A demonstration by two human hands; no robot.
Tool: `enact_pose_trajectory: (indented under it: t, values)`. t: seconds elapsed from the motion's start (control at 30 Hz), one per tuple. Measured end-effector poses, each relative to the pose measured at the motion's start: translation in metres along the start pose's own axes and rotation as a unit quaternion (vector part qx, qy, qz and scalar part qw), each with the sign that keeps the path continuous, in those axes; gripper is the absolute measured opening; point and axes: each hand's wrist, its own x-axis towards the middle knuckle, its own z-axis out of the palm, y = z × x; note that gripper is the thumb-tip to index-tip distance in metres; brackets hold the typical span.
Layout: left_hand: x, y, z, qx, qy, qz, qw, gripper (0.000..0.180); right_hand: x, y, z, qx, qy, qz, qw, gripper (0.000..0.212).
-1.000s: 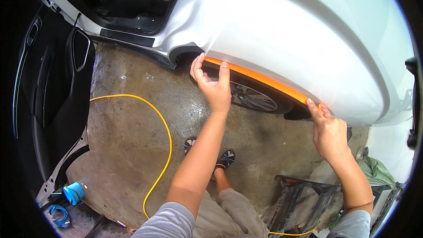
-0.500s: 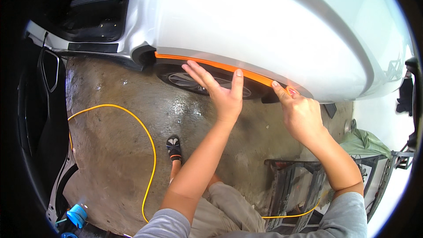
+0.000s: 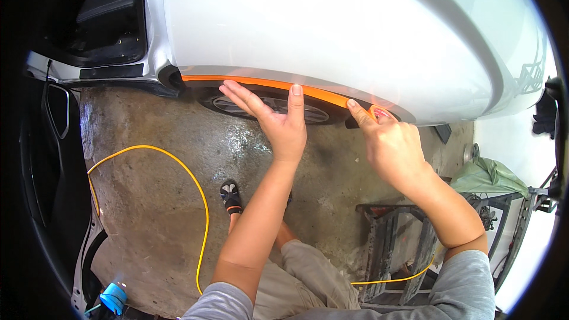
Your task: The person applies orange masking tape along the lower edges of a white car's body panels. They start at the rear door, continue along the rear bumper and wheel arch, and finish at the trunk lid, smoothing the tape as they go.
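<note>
A strip of orange tape (image 3: pixel 255 80) runs along the lower edge of the silver car's wheel arch, above a wheel (image 3: pixel 311 114). Beneath that strip, my left hand (image 3: pixel 278 130) is open, its fingers apart and its raised thumb touching the tape or just in front of it. Farther right, my right hand (image 3: pixel 392 145) is closed around a roll of the same tape (image 3: pixel 374 109), which shows only in part behind the fingers. The right thumb presses at the right end of the strip.
The silver car panel (image 3: pixel 296 24) fills the top. An open door (image 3: pixel 59 160) stands at left. A yellow hose (image 3: pixel 204 213) curves over the wet concrete floor (image 3: pixel 148 213). At lower right are a dark metal stand (image 3: pixel 382 249) and a green cloth (image 3: pixel 489 176). A blue container (image 3: pixel 114 298) sits lower left.
The whole view has shifted, so the car and both hands appear farther left. My hands keep nearly the same places along the tape, and more of the roll shows.
</note>
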Motion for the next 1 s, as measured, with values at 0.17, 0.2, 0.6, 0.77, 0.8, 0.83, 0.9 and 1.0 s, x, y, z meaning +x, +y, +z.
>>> enact_pose_trajectory:
  t: [0.17,0.2,0.6,0.77,0.8,0.83,0.9,1.0]
  values:
    - [-0.003,0.004,0.0,0.048,0.001,0.024,0.999,0.129,0.003,-0.004,-0.001,0.009,0.001,0.009,1.0,0.075]
    - [-0.006,0.006,0.001,0.083,-0.017,0.044,0.995,0.131,0.004,-0.004,-0.001,0.008,0.004,0.009,1.0,0.077]
    - [-0.015,0.005,0.016,0.13,-0.031,0.096,0.986,0.139,-0.058,0.041,-0.004,0.18,0.087,0.021,0.98,0.016]
    - [-0.024,0.011,0.023,0.112,-0.039,0.066,0.991,0.128,-0.08,0.072,0.017,0.157,0.089,0.109,0.977,0.017]
    - [-0.027,0.013,0.026,0.104,-0.041,0.064,0.992,0.123,-0.081,0.075,0.022,0.163,0.086,0.138,0.973,0.023]
    - [-0.03,0.015,0.029,0.098,-0.044,0.063,0.992,0.123,-0.082,0.078,0.027,0.163,0.093,0.155,0.97,0.027]
    - [-0.037,0.017,0.036,0.081,-0.046,0.056,0.994,0.121,-0.079,0.084,0.034,0.148,0.075,0.207,0.964,0.037]
    - [-0.047,0.021,0.044,0.078,-0.059,0.063,0.993,0.124,-0.069,0.09,0.04,0.139,0.025,0.279,0.95,0.051]
